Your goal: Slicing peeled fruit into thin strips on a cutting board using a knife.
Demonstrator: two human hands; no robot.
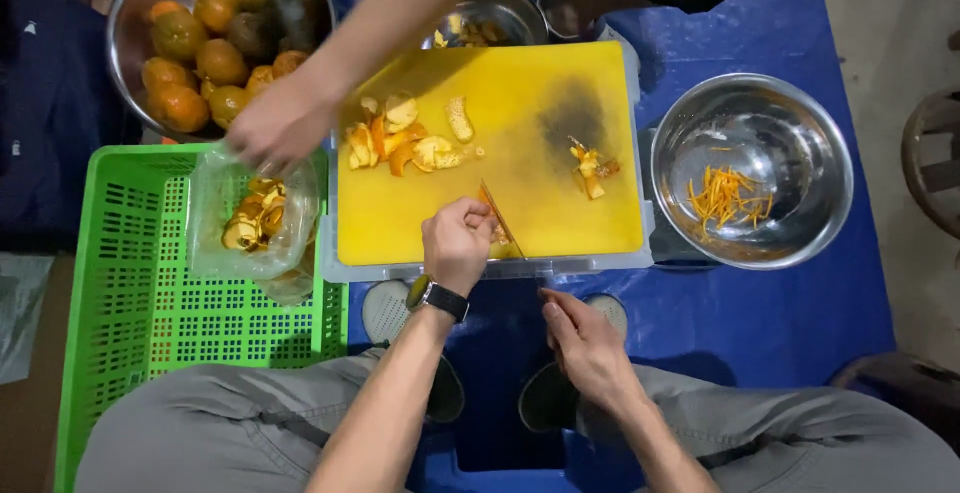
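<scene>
Two steel bowls: oranges [190, 63] in one, peel strips [728, 196] in another.

Blue tarp [760, 303] spread on the floor, carrying everything. In the middle, a grey box [640, 238] topped by a yellow cutting board [560, 203]. At right, just beside the box, a steel bowl [830, 168] with thin orange strips inside. At far left, a bigger steel bowl [125, 43] full of oranges. Below that one, a green plastic crate [140, 323], touching the box. Behind the board, a smaller steel bowl [500, 8], partly hidden. Bare concrete floor [900, 23] at the right edge.
</scene>
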